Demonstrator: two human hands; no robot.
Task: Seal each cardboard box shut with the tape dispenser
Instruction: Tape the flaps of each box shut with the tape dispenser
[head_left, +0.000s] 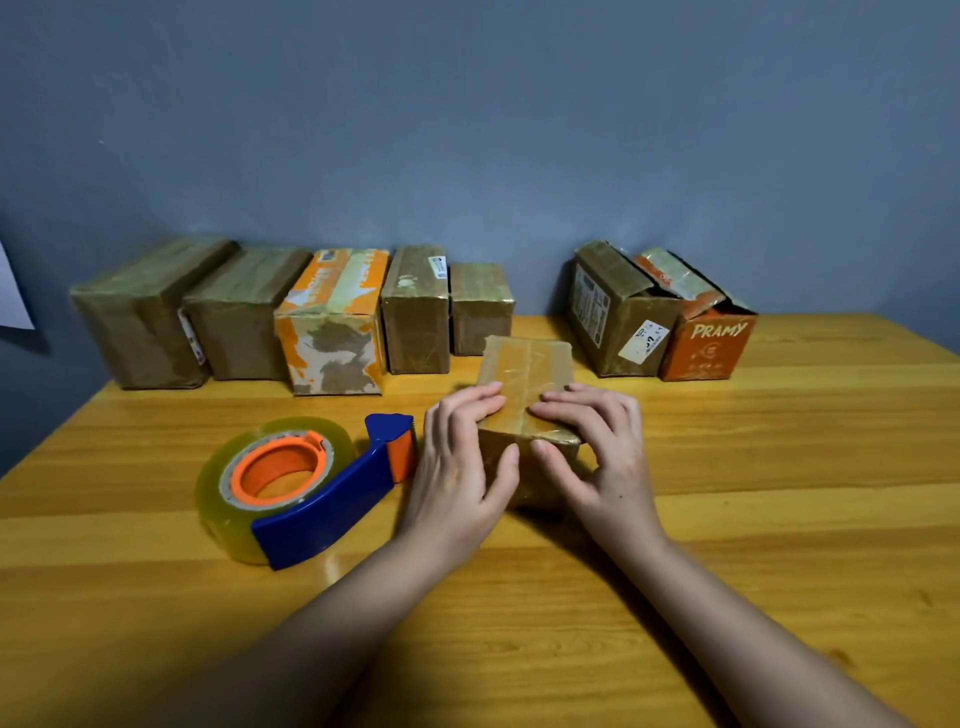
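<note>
My left hand (457, 457) and right hand (592, 447) both rest on the small box (524, 384) in front of me, fingers laid fairly flat across its taped top and thumbs pressed against the near face. Neither grip closes round it; I judge I am pressing the tape down over the front edge so that it sticks, which is why both hands sit at that corner.

The box stands on the wooden surface (779, 467), near its middle. It is brown cardboard, glossy with clear tape, with a strip running front to back along the top.

Just left of my left hand lies the tape dispenser (311, 483) on its side, blue frame, orange hub, a thick roll of clear tape, its cutter end pointing at the box, within easy reach.

Farther back, along the blue wall (467, 130), five closed boxes (332, 322) stand in a row on the left. On the right two open boxes (660, 317) wait, flaps up, one orange, probably not yet sealed.
</note>
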